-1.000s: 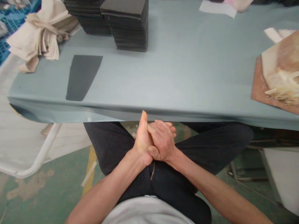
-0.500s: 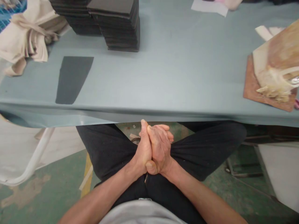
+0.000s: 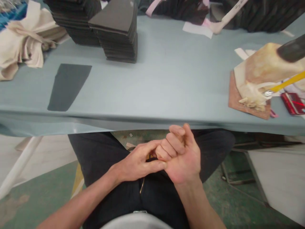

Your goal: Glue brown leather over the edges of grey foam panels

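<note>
My left hand (image 3: 138,160) takes hold of the little-finger side of my right hand, its thumb lying across the edge of the palm. Turned palm up, my right hand (image 3: 183,157) has its fingers curled in, and nothing shows inside them. Both hands are over my lap, just in front of the table edge. On the table, the nearest piece is a flat dark grey panel (image 3: 69,87) with slanted sides, to the left. Behind it rises a stack of black panels (image 3: 119,39).
Cream fabric strips (image 3: 30,38) lie at the far left. To the right, a glue-crusted container (image 3: 259,66) stands on a brown board (image 3: 234,95), with a yellow-handled tool (image 3: 289,81) and a red box (image 3: 293,103) beside it. Dark bundles (image 3: 181,12) line the back.
My hands were clasped palm to palm; now the right has turned palm up with curled fingers and the left grips its side. The view has shifted right and slightly up.
</note>
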Demonstrator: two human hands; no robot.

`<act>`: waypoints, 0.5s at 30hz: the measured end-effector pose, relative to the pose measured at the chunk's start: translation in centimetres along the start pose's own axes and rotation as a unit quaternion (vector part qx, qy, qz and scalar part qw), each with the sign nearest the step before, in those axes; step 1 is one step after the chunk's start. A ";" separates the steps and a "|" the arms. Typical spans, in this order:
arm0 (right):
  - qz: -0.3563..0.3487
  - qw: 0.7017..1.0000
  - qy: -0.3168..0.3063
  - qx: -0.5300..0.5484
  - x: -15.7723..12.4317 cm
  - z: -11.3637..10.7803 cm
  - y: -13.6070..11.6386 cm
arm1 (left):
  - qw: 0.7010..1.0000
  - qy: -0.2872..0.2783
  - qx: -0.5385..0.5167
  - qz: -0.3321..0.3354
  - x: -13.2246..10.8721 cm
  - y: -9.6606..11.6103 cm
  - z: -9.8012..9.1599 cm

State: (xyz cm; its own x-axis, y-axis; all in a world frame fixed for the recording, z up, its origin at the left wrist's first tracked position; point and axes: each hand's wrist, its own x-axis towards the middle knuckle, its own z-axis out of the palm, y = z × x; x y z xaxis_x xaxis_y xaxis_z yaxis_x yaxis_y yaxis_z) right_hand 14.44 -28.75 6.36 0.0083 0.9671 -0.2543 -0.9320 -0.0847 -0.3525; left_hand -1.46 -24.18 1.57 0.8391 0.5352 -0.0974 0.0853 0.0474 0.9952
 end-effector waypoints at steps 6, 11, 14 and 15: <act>0.049 0.997 -0.013 0.051 0.3 0.0 1.6 | 0.998 0.046 -0.036 0.015 -0.2 2.4 -0.3; 0.022 0.999 0.047 -0.011 0.0 1.2 3.2 | 0.991 0.085 -0.083 0.056 0.1 2.7 1.2; -0.018 0.990 0.132 -0.055 0.1 1.8 4.3 | 0.980 0.155 -0.117 0.049 0.3 2.1 2.5; -0.038 0.984 0.158 -0.068 0.1 1.8 4.9 | 0.973 0.184 -0.138 0.036 0.5 1.9 2.9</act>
State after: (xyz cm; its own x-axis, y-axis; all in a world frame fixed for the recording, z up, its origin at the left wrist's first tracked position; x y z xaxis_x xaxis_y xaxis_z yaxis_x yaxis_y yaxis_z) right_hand 9.22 -28.59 6.19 0.2080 0.8507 -0.4827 -0.8679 -0.0672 -0.4923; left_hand 0.65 -26.29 3.38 0.5844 0.8085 -0.0688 -0.1573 0.1961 0.9679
